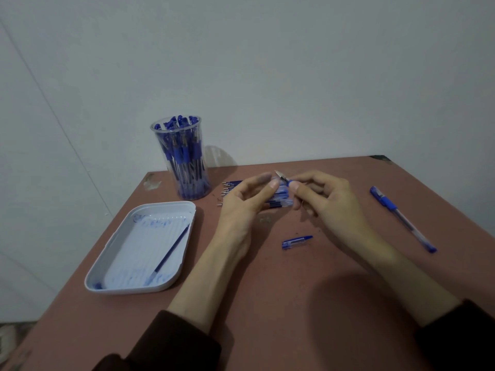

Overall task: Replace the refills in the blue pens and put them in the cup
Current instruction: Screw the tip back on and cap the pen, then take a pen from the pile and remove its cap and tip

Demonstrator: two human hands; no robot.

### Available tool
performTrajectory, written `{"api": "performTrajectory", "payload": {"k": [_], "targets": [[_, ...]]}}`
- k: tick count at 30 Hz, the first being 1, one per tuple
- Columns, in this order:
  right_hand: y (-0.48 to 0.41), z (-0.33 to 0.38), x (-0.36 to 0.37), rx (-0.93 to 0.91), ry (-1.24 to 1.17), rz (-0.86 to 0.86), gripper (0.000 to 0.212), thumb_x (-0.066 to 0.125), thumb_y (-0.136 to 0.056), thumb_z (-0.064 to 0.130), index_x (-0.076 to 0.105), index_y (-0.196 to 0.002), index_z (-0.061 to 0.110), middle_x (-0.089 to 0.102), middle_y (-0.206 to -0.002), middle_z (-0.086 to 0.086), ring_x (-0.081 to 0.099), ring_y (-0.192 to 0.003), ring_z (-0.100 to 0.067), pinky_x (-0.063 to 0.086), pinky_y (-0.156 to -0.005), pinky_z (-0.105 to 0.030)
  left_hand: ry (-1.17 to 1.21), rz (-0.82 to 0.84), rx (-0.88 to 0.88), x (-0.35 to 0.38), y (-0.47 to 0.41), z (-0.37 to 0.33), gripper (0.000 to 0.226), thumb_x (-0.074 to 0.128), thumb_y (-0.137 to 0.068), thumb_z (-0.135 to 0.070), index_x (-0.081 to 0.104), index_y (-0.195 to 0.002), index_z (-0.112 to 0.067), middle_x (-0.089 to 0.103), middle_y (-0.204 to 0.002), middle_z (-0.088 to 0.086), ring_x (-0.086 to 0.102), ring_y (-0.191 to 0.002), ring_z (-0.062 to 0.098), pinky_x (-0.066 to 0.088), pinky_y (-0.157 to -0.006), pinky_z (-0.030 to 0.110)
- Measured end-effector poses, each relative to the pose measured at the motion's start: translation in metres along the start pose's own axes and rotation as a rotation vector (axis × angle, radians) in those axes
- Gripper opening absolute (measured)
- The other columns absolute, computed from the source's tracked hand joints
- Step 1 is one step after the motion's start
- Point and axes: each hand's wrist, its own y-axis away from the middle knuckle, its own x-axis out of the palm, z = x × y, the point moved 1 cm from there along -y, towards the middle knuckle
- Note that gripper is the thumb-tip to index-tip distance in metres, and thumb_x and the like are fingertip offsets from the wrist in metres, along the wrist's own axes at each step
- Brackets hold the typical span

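My left hand [247, 202] and my right hand [325, 195] meet above the table's middle. Between their fingertips they hold a clear blue pen barrel [281, 183], its metal tip pointing up and left. Under the hands lies a pile of blue refills [278, 200], their metal tips sticking out to the left. A pen cap [296, 241] lies loose on the table in front of the hands. A capped blue pen [401, 218] rests to the right. The clear cup [182, 159], at the back left, is packed with several blue pens.
A white tray [117, 242] with blue ink smears sits at the left and holds one refill [171, 251]. The brown table [267, 303] ends at a grey wall behind and drops off at the left edge.
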Motion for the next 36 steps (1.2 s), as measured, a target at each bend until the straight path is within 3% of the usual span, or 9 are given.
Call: {"api": "performTrajectory", "payload": {"k": [4, 8, 12, 15, 20, 22, 26, 32, 36], "targets": [[0.0, 0.0, -0.001, 0.012, 0.038, -0.022, 0.008, 0.062, -0.09, 0.017, 0.07, -0.09, 0.02, 0.062, -0.058, 0.0, 0.051, -0.048, -0.002, 0.041, -0.048, -0.017, 0.027, 0.085, -0.045, 0.002, 0.002, 0.003, 0.032, 0.066, -0.085, -0.018, 0.066, -0.108, 0.005, 0.066, -0.104, 0.031, 0.064, -0.099, 0.043, 0.052, -0.092, 0.047], [0.003, 0.003, 0.003, 0.033, 0.027, 0.038, 0.009, 0.061, -0.091, 0.015, 0.069, -0.088, 0.012, 0.061, -0.059, -0.007, 0.048, -0.046, -0.003, 0.04, -0.046, -0.018, 0.025, 0.112, -0.046, 0.004, 0.003, 0.003, 0.033, 0.07, -0.077, -0.027, 0.072, -0.104, -0.007, 0.069, -0.106, 0.023, 0.067, -0.094, 0.035, 0.048, -0.097, 0.049], [0.001, 0.008, 0.006, 0.189, -0.262, 0.139, 0.021, 0.052, -0.095, 0.014, 0.065, -0.08, 0.009, 0.058, -0.056, -0.013, 0.032, -0.04, -0.012, 0.027, -0.044, -0.024, 0.073, 0.164, -0.055, 0.004, 0.002, 0.003, 0.028, 0.069, -0.08, -0.03, 0.074, -0.102, -0.012, 0.066, -0.11, 0.022, 0.062, -0.097, 0.037, 0.042, -0.1, 0.054], [0.0, 0.009, 0.005, 0.214, -0.257, 0.185, 0.011, 0.058, -0.092, 0.02, 0.065, -0.092, 0.011, 0.061, -0.062, -0.016, 0.036, -0.041, -0.014, 0.035, -0.049, -0.03, 0.101, 0.167, -0.045, 0.006, 0.003, 0.003, 0.025, 0.066, -0.083, -0.027, 0.073, -0.1, -0.011, 0.067, -0.098, 0.021, 0.06, -0.088, 0.036, 0.043, -0.094, 0.055], [0.001, 0.001, 0.003, 0.171, -0.008, 0.111, 0.012, 0.072, -0.082, 0.017, 0.063, -0.09, 0.019, 0.063, -0.067, -0.005, 0.048, -0.048, -0.009, 0.037, -0.045, -0.022, 0.031, 0.045, 0.04, -0.002, -0.001, -0.005, 0.016, 0.054, -0.092, -0.019, 0.069, -0.091, -0.013, 0.071, -0.079, -0.001, 0.067, -0.076, 0.009, 0.051, -0.071, 0.02], [0.0, 0.0, 0.003, 0.185, -0.025, 0.102, 0.006, 0.069, -0.085, 0.02, 0.066, -0.083, 0.015, 0.061, -0.061, -0.004, 0.045, -0.046, -0.011, 0.033, -0.044, -0.022, 0.003, 0.052, 0.041, -0.003, -0.001, -0.007, 0.019, 0.052, -0.093, -0.019, 0.07, -0.087, -0.019, 0.071, -0.081, -0.008, 0.066, -0.078, 0.002, 0.045, -0.079, 0.021], [0.0, 0.003, 0.004, 0.314, -0.207, 0.165, 0.022, 0.056, -0.093, 0.022, 0.069, -0.083, 0.007, 0.045, -0.049, -0.001, 0.03, -0.039, -0.01, 0.018, -0.041, -0.021, 0.079, 0.107, -0.019, -0.001, 0.001, -0.005, 0.028, 0.052, -0.092, -0.025, 0.077, -0.079, -0.025, 0.072, -0.086, -0.007, 0.064, -0.083, 0.009, 0.043, -0.098, 0.042], [0.001, 0.003, 0.004, 0.607, -0.691, 0.425, 0.026, 0.051, -0.086, 0.025, 0.065, -0.077, 0.006, 0.031, -0.045, 0.003, 0.021, -0.031, -0.003, 0.007, -0.035, -0.018, 0.183, 0.225, -0.006, 0.002, 0.003, -0.011, 0.04, 0.042, -0.093, -0.021, 0.078, -0.075, -0.024, 0.071, -0.081, -0.01, 0.063, -0.081, 0.004, 0.054, -0.069, 0.02], [0.004, 0.003, 0.004, 0.663, -0.909, 0.55, 0.022, 0.057, -0.084, 0.022, 0.067, -0.074, 0.005, 0.032, -0.042, 0.004, 0.023, -0.029, -0.002, 0.017, -0.027, -0.014, 0.266, 0.289, 0.014, 0.006, 0.006, -0.016, 0.037, 0.043, -0.085, -0.021, 0.077, -0.069, -0.024, 0.071, -0.086, -0.012, 0.06, -0.091, 0.005, 0.051, -0.066, 0.019]]}}
